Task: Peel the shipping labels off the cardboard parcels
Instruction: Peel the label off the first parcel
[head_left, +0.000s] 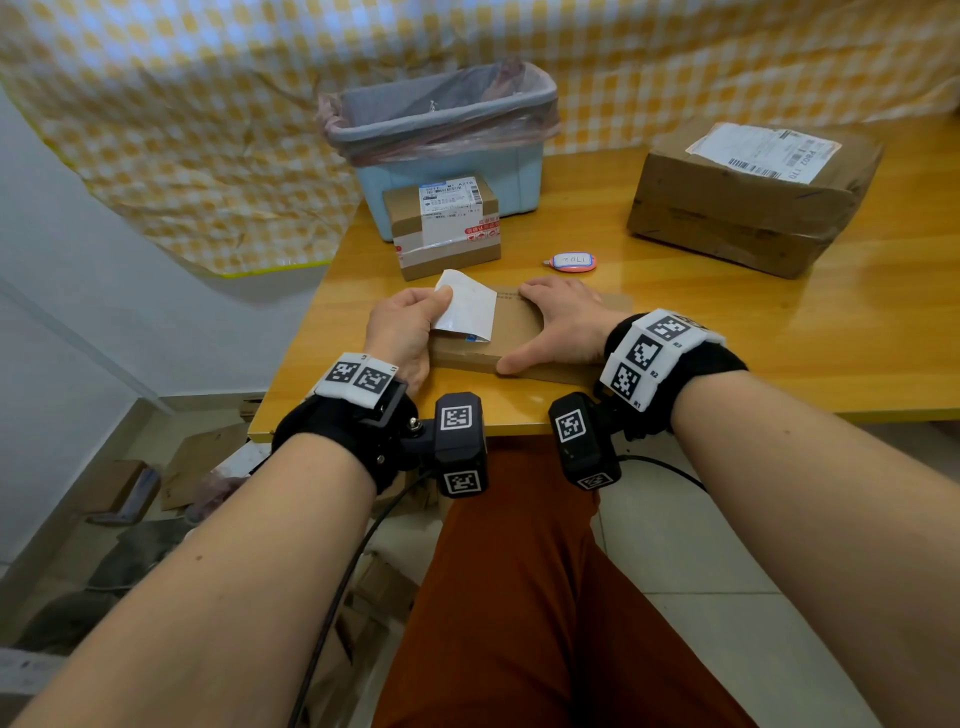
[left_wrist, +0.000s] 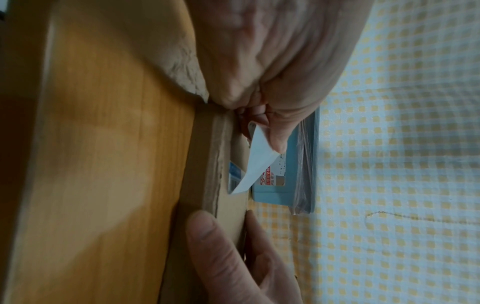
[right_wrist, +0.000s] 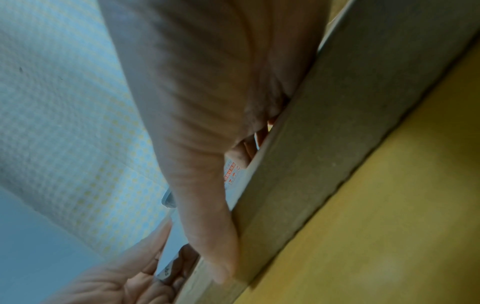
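A flat cardboard parcel (head_left: 519, 338) lies near the table's front edge. Its white shipping label (head_left: 467, 306) is peeled up and curls toward the left, with only its near edge still stuck down. My left hand (head_left: 415, 319) pinches the label's free left edge between thumb and fingers; the left wrist view shows the label (left_wrist: 259, 162) bent up off the parcel (left_wrist: 207, 164). My right hand (head_left: 558, 322) lies flat on the parcel's right half, fingers straight on top and thumb along the near side. In the right wrist view that hand (right_wrist: 207, 102) presses on the parcel (right_wrist: 324, 133).
A small taped parcel (head_left: 447, 244) with a label (head_left: 451, 205) stands behind the hands, against a light blue bin (head_left: 509, 171) lined with a bag. A large parcel (head_left: 737, 218) with a label (head_left: 763, 150) sits far right. A pink tag (head_left: 571, 261) lies on the wooden table (head_left: 753, 353).
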